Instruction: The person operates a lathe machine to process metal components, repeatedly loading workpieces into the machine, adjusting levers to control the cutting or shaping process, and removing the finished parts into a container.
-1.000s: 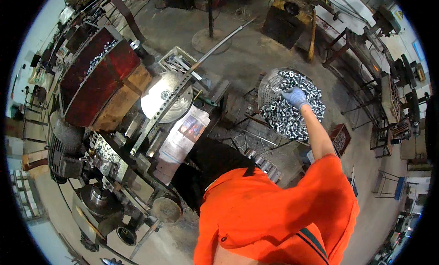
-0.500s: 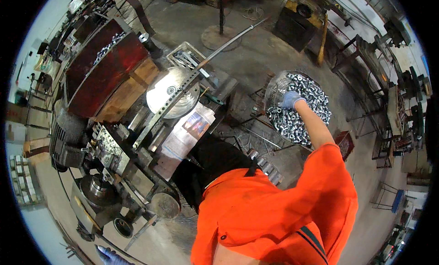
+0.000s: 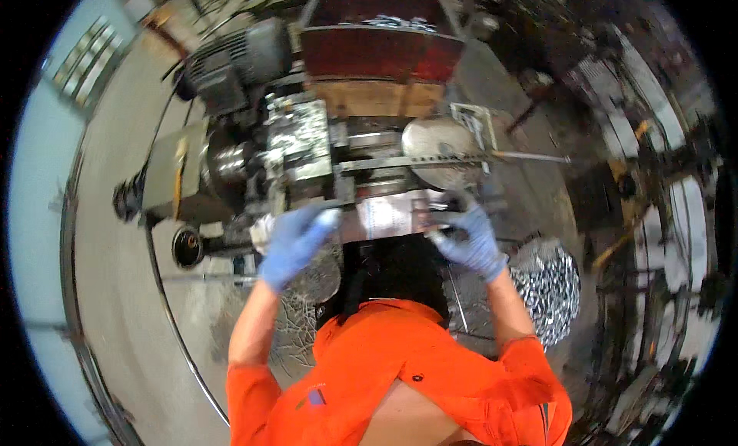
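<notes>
The machine (image 3: 300, 142) is standing just beyond the left hand (image 3: 298, 242) and right hand (image 3: 467, 242), with a red bin (image 3: 377, 54) sitting farther past them. A heap of metal pieces (image 3: 550, 292) is lying outward of the right hand. Printed paper (image 3: 384, 218) is lying between the hands. The right is holding thumb and fingers apart, the left is curving inward; blur is hiding whether either is grasping anything. Both seem to be working at the machine's near edge, a step apparently calling for careful fingertip placement next.
</notes>
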Demonstrator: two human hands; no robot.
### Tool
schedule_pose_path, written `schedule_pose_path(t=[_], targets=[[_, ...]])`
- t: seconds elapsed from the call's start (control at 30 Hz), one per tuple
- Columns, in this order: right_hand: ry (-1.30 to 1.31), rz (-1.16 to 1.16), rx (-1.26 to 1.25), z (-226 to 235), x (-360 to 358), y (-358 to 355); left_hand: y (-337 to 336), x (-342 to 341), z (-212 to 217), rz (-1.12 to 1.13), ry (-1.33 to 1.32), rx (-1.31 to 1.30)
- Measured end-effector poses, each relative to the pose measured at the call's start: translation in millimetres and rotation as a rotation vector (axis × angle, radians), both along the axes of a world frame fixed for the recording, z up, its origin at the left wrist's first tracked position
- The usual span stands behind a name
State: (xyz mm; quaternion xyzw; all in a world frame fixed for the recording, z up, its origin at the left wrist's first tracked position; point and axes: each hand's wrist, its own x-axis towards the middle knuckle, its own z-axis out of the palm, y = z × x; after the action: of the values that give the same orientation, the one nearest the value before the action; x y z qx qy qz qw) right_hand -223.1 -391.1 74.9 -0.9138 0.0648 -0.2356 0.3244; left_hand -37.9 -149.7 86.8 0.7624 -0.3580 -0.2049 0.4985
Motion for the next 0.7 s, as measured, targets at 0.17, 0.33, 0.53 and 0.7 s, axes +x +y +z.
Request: schedule_pose_path(t=[0.17, 0.33, 0.53, 0.7], targets=[[-0.072, 0.357, 0.034, 48, 69, 73, -20, -14, 0, -0.117, 0.381, -0.176], [-0.077, 0.459, 0.007, 50, 88, 91, 2, -10, 12, 0.041, 0.431, -0.251], [-0.029, 0.462, -0.278, 52, 100, 92, 6, 6, -2, 0.077, 0.177, -0.080], [-0.036, 0.567, -0.321, 58, 118, 96, 12, 12, -16, 0.121, 0.236, -0.201]])
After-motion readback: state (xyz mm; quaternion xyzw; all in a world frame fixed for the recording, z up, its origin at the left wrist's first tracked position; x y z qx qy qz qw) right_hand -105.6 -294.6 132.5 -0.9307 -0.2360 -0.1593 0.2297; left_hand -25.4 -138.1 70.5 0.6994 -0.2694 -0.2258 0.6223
